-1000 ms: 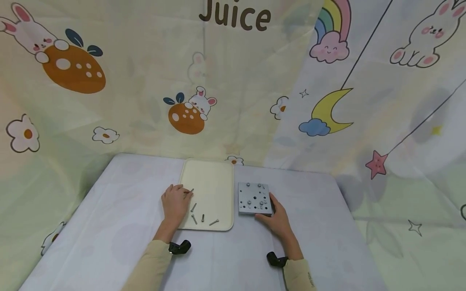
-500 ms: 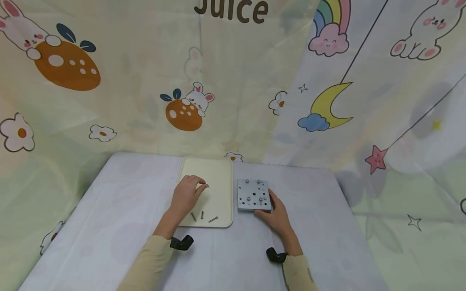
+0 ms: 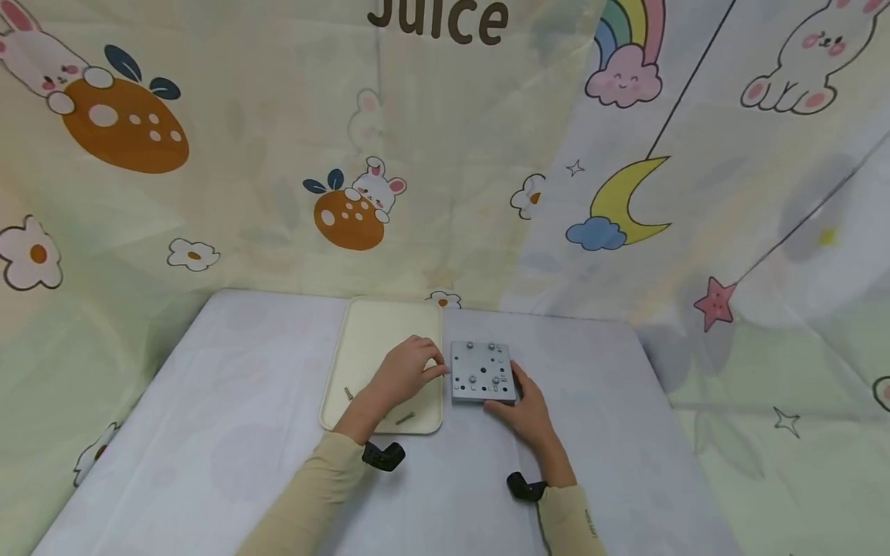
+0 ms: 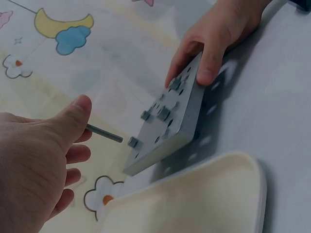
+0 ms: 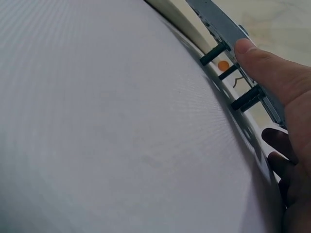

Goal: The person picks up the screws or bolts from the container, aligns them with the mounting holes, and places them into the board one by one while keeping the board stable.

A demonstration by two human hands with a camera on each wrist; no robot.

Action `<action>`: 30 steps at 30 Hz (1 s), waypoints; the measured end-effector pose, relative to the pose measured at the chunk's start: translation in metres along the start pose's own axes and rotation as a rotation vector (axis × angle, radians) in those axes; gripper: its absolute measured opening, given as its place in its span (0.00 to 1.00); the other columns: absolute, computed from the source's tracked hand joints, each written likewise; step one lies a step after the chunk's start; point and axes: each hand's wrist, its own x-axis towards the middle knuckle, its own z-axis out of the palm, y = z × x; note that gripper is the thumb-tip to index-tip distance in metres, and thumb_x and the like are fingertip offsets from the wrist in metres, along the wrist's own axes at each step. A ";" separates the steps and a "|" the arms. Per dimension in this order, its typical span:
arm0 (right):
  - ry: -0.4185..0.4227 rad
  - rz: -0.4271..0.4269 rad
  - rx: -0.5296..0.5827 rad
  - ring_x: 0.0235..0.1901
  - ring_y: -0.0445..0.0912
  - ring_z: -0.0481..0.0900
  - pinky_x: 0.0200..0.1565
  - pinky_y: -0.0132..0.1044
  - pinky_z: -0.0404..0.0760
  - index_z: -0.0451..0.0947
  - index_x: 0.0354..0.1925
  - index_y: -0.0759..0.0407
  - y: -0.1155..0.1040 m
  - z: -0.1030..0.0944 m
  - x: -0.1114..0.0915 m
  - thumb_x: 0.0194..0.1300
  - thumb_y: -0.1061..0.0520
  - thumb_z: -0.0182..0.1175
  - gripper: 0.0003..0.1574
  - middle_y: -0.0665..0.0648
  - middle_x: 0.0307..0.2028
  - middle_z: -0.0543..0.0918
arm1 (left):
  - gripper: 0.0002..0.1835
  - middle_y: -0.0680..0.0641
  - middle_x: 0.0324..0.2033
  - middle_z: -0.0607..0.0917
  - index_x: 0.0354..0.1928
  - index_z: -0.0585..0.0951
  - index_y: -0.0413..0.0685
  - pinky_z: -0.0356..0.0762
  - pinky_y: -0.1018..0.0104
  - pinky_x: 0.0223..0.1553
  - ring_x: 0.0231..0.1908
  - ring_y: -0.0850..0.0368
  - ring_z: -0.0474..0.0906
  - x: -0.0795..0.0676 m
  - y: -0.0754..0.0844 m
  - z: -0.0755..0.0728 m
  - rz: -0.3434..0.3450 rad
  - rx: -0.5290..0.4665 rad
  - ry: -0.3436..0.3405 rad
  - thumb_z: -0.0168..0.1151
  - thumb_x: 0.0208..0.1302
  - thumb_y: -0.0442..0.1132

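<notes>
In the head view my left hand (image 3: 409, 371) is over the right edge of the cream tray (image 3: 368, 324). Thumb and fingers pinch a metal screw (image 4: 104, 132), its free end pointing toward the grey metal plate (image 3: 480, 363) in the left wrist view. The drilled plate carries several screws in its holes, their heads standing up from its top. My right hand (image 3: 531, 413) grips the plate by its near right corner, thumb on the near edge. From the right wrist, threaded shanks (image 5: 249, 98) are seen sticking out below the plate, which is raised off the table.
Loose screws lie on the tray, one at the left (image 3: 349, 394) and one near the front (image 3: 405, 418), with the left forearm crossing over it. A white cloth (image 3: 243, 432) covers the table. A printed curtain (image 3: 264, 154) hangs behind the far edge.
My left hand has picked up a screw from the tray and carried it right, up to the plate's left side. The right hand keeps its hold on the plate, nearly still.
</notes>
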 end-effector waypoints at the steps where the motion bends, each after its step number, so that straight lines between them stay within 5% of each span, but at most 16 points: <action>1: 0.004 -0.003 0.003 0.71 0.55 0.53 0.68 0.51 0.50 0.50 0.76 0.54 -0.001 -0.001 -0.001 0.44 0.29 0.73 0.72 0.58 0.72 0.58 | 0.10 0.57 0.38 0.83 0.33 0.84 0.57 0.75 0.63 0.47 0.46 0.57 0.76 0.002 0.003 0.003 0.004 -0.007 -0.014 0.63 0.65 0.53; 11: 0.006 -0.009 0.016 0.71 0.55 0.52 0.68 0.52 0.51 0.51 0.76 0.54 -0.001 -0.002 -0.001 0.43 0.28 0.72 0.72 0.59 0.72 0.58 | 0.12 0.60 0.36 0.81 0.34 0.84 0.58 0.75 0.65 0.47 0.45 0.61 0.75 0.012 0.014 0.020 -0.001 -0.024 -0.098 0.62 0.65 0.56; 30: 0.015 0.001 0.002 0.71 0.55 0.53 0.68 0.52 0.51 0.51 0.75 0.53 0.000 0.002 0.001 0.42 0.27 0.72 0.72 0.59 0.71 0.59 | 0.12 0.61 0.35 0.81 0.34 0.85 0.58 0.76 0.66 0.42 0.40 0.63 0.76 0.013 0.012 0.042 0.001 -0.048 -0.084 0.62 0.65 0.55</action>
